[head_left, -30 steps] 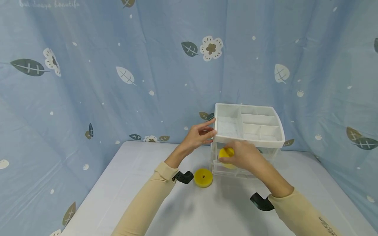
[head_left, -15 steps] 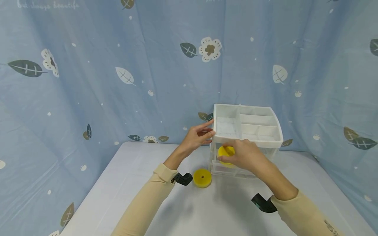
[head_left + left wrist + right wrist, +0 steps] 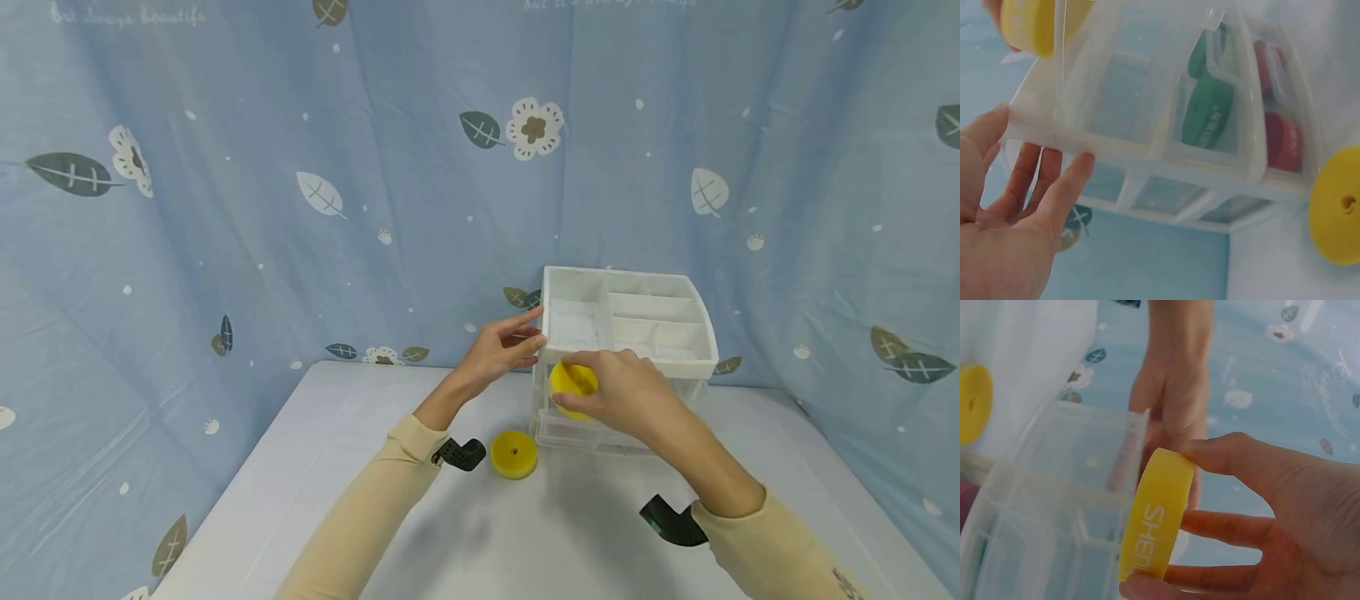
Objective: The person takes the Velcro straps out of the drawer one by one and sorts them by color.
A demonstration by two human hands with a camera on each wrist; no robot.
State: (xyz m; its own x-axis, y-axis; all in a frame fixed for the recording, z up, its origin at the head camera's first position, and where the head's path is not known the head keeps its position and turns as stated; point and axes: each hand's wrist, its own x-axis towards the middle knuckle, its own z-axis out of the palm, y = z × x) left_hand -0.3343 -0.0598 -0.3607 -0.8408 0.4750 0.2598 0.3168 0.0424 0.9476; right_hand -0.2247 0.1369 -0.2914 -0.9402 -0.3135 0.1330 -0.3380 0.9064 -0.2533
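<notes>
My right hand (image 3: 633, 396) pinches a thick yellow disc (image 3: 1159, 515) with white lettering on its edge, thumb on one side and fingers on the other. The disc is held upright at the front of a white drawer unit (image 3: 630, 365) with clear drawers. My left hand (image 3: 1029, 206) touches the unit's left side near the top rim, its fingers fairly straight. A second yellow disc (image 3: 513, 454), with a small centre hole, lies flat on the table by the unit's front left corner. Through the clear plastic show green discs (image 3: 1209, 112) and, one drawer over, red discs (image 3: 1283, 140).
The unit's top is a tray (image 3: 666, 307) split into several compartments. A clear drawer (image 3: 1097, 447) juts out close to the held disc. Both stand on a white-covered table (image 3: 360, 417), with a blue patterned curtain (image 3: 420, 167) behind and at the sides.
My right hand has risen slightly with the yellow disc, and more of the disc's face shows. My left hand stays against the unit's side.
</notes>
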